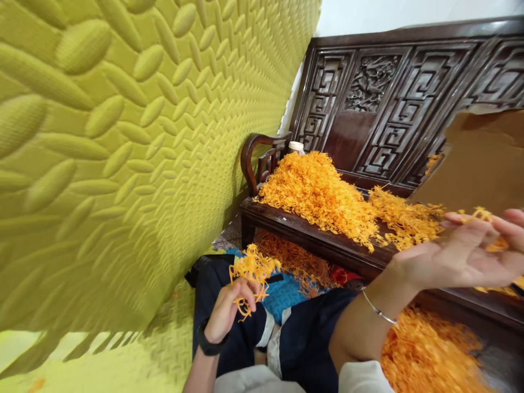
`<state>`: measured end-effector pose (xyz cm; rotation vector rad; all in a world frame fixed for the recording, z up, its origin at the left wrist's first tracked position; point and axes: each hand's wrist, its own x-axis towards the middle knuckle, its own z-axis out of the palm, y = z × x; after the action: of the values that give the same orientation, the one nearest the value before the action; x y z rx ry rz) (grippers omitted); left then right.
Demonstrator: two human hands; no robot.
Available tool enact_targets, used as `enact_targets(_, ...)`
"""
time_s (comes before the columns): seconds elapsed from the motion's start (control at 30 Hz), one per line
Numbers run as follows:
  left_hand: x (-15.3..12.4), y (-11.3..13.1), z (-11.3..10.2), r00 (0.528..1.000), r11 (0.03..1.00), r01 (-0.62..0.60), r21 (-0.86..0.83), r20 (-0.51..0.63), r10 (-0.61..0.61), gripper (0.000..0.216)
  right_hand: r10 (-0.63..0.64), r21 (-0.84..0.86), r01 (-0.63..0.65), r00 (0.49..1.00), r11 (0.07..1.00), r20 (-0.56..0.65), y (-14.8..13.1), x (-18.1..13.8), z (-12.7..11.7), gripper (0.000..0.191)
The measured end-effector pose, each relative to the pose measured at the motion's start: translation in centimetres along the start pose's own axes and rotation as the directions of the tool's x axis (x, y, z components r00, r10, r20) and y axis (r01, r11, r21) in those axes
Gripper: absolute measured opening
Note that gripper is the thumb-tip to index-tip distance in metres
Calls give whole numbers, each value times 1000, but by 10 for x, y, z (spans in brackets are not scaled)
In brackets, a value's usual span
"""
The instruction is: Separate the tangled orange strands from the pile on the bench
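Left hand [229,311]: lower centre, fingers closed on a clump of orange strands [251,268], above the lap.
Right hand [462,254]: right edge, blurred, palm open, fingers spread, loose strands [478,214] touching the fingertips.
Bench [311,232]: dark wood, centre right, bearing a strand pile [315,191].
Cardboard [483,158]: upper right.
Yellow mat [102,164]: left.

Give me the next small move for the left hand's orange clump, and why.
Probably lift the left hand and drop its orange clump onto the pile on the bench. The clump is pinched over the lap, apart from the pile, and the right hand is out over the bench, open.
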<state>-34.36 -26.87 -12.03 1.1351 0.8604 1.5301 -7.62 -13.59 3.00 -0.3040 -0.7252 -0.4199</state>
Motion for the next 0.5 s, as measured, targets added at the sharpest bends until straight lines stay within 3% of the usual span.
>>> enact_targets(0.07,0,2,1,1000,1000,-6,-30,20,7,55,-85,-112,81,996,990,-33,27,-3,-1,24)
enact_targets(0.13,-1,4,1,1000,1000,-11,-29,5,11,55,70,-277,-29,987,961,142,56,-12,-2,28)
enact_targets(0.17,-2,5,1,1000,1000,-10,-25,-8,9,55,194,-353,-86,939,932,285,68,-20,-4,31)
enact_targets(0.23,-2,5,1,1000,1000,-10,-17,-17,10,55,418,-466,-156,734,871,535,84,-38,-7,43)
enact_targets(0.3,-2,4,1,1000,1000,-18,-7,-1,18,54,513,-510,-180,562,841,649,86,-58,-12,50)
enact_targets(0.37,-1,2,1,999,999,-27,25,19,27,54,559,-527,-203,426,825,711,68,-75,-17,47)
enact_targets(0.43,0,0,0,999,995,-31,90,34,28,55,581,-510,-292,257,809,772,35,-87,-19,36)
enact_targets(0.5,2,0,0,999,984,-32,173,46,25,56,550,-482,-544,-45,686,834,-6,-94,-20,27)
